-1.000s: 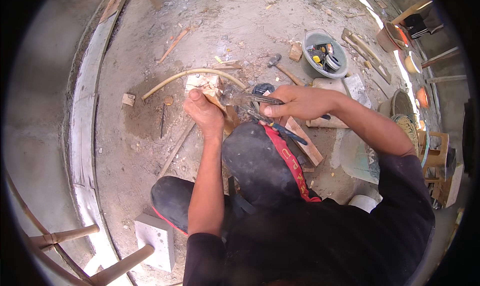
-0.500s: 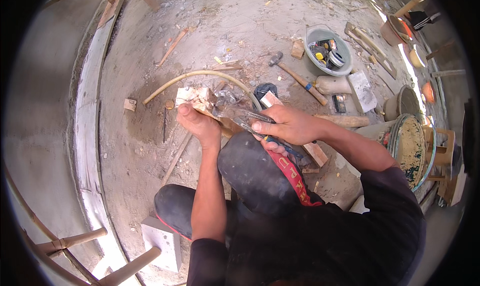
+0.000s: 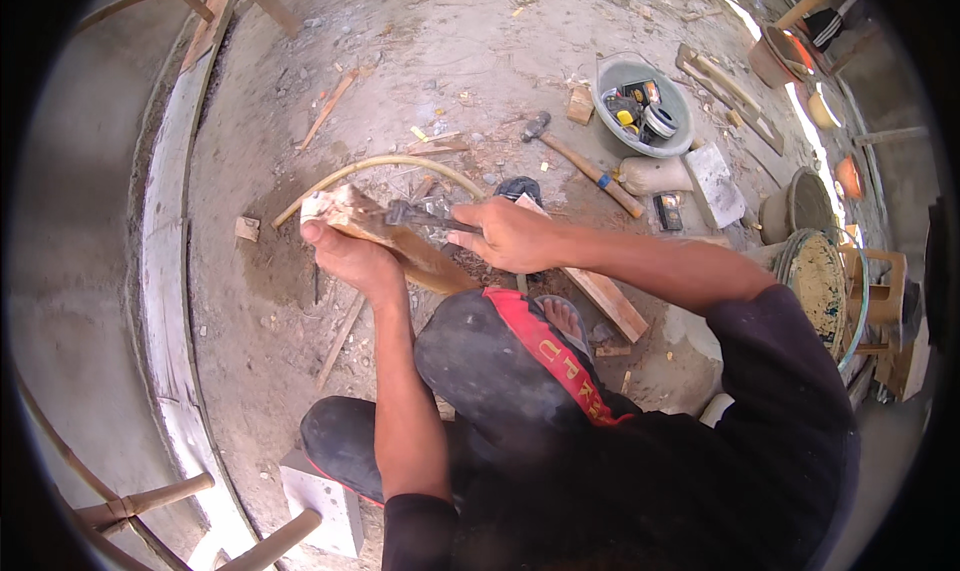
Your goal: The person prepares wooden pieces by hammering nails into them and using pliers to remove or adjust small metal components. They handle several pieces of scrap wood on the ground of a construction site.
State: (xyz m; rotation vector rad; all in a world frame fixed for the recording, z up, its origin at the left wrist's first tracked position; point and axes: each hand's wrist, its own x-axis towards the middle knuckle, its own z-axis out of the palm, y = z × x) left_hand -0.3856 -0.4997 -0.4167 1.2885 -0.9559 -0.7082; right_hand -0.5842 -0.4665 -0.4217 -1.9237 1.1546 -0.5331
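My left hand [image 3: 355, 263] is wrapped round the far end of a length of wood [image 3: 425, 258], which has a rough, splintered pale end and slants down toward my raised knee. My right hand [image 3: 515, 235] grips a pair of dark metal pliers [image 3: 422, 217]. Their jaws touch or lie very close to the wood's rough end, just right of my left fingers. Whether the jaws pinch anything is too small to tell. Beyond the wood, a curved tan rod or hose [image 3: 400, 161] lies on the ground.
A hammer [image 3: 585, 163] lies ahead on the right, near a grey bucket [image 3: 603, 111] of assorted items. A plank [image 3: 612, 306] lies beside my foot. Farther right stands a mortar-crusted bucket [image 3: 812, 286]. Bamboo poles [image 3: 265, 546] jut in at lower left.
Both hands have moved left with the wood and the pliers. The pliers' spread handles are now closed together in my right hand. The wood has come away from the knee and shows more length.
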